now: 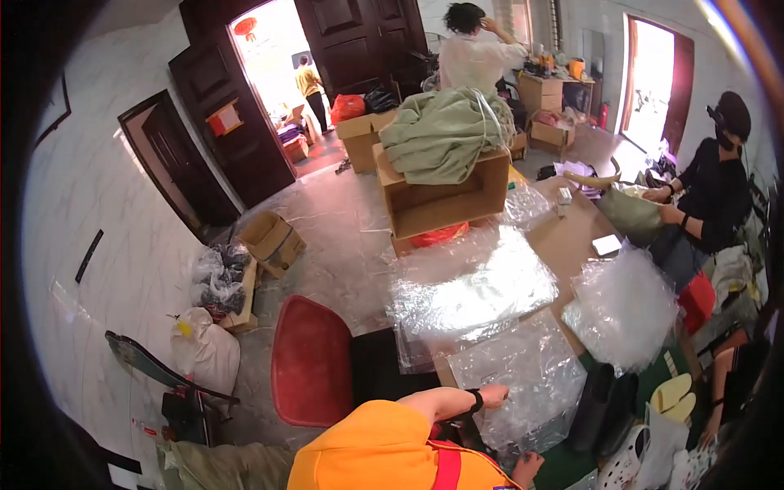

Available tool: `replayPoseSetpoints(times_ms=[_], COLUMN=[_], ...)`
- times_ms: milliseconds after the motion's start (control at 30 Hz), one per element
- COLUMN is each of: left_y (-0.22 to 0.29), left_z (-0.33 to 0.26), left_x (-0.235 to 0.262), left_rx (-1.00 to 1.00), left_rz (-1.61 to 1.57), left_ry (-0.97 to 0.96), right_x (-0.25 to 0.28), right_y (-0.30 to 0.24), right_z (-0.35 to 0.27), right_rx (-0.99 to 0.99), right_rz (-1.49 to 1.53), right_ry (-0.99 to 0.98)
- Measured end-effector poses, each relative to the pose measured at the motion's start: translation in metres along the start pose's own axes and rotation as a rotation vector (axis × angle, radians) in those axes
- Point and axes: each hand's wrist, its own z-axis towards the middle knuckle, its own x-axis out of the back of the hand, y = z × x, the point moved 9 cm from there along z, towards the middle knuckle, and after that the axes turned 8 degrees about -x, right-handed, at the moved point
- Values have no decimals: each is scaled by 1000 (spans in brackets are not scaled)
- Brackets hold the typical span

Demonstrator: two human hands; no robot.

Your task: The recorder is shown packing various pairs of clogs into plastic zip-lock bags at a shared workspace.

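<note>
A clear plastic bag (539, 351) lies at the worktop's (567, 237) near end, left hand (494, 397) curled over it, right hand (527, 469) by its lower edge; whether either grasps is unclear. Dark footwear (591, 408) crowds its right; a cardboard box (445, 204) stands toward the far-left corner.

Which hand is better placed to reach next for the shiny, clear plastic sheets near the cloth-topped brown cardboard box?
Probably the left hand: over the clear plastic packaging, it is closer to those shiny sheets; the right hand lies farther off.

No labels, numbers or signs are legible.
</note>
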Motion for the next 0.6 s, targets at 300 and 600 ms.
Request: replayPoseSetpoints(times_ms=[300, 600], left_y=[171, 140], left_z=[-75, -49], left_x=[46, 69], left_rx=[-890, -742], left_rz=[380, 981], left_ry=[342, 761], right_x=[71, 117], right_y=[-152, -175], right_z=[0, -7], right_rx=[240, 447], right_rz=[312, 473], right_ry=[64, -156])
